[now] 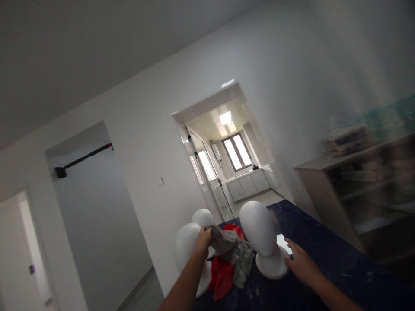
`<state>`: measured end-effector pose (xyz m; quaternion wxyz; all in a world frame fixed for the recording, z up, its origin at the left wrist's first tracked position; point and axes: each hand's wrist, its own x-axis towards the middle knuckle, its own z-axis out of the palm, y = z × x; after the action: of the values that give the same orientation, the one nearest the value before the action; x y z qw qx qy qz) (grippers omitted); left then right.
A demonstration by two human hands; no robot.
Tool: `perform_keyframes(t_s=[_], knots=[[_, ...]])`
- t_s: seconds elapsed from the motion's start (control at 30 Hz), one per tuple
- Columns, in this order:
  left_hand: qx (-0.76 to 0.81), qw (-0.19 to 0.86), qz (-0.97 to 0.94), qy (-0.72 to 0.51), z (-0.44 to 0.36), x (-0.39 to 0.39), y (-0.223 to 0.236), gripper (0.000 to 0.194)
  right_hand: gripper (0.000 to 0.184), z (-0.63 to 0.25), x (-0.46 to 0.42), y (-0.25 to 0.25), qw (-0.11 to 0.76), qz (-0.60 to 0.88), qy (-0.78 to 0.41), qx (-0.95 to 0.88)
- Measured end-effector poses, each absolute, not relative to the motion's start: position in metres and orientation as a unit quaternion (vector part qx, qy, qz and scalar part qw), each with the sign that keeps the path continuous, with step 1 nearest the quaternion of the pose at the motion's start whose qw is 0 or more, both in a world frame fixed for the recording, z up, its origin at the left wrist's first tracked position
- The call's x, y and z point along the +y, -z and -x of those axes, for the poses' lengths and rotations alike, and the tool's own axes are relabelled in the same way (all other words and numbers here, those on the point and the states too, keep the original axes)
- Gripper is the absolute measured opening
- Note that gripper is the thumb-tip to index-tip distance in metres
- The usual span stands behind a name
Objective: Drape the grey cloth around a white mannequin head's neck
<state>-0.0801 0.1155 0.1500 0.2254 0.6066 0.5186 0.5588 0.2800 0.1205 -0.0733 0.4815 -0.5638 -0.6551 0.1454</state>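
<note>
My left hand [203, 242] pinches one end of a crumpled grey cloth [227, 242], which droops to the right over a red cloth [222, 276]. My right hand [300, 259] has its fingers apart beside the round base of a white mannequin head [257, 226]; whether the fingertips touch it I cannot tell. A second white mannequin head [186, 246] stands at the left, partly behind my left arm. Behind it shows a third white head [202, 219], mostly hidden.
The heads and cloths are on a dark blue marbled table [327, 259]. A bright white patch [283, 244] lies behind my right hand. On the right, a shelf cabinet [311, 172] carries a blurred package [350, 140]. Beyond the table, a doorway opens onto a kitchen [248, 183].
</note>
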Motion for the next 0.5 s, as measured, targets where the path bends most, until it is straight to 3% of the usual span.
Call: perform_keyframes(t_s=[0.27, 0.5], knots=[[0.449, 0.317, -0.566, -0.615, 0.058, 0.124, -0.23, 0.043, 0.062, -0.285, 0.122, 0.068, 0.558, 0.567, -0.145, -0.589], [0.39, 0.412, -0.592, -0.573, 0.056, 0.071, -0.298, 0.031, 0.044, -0.31, 0.082, 0.002, 0.696, 0.553, -0.005, -0.459]])
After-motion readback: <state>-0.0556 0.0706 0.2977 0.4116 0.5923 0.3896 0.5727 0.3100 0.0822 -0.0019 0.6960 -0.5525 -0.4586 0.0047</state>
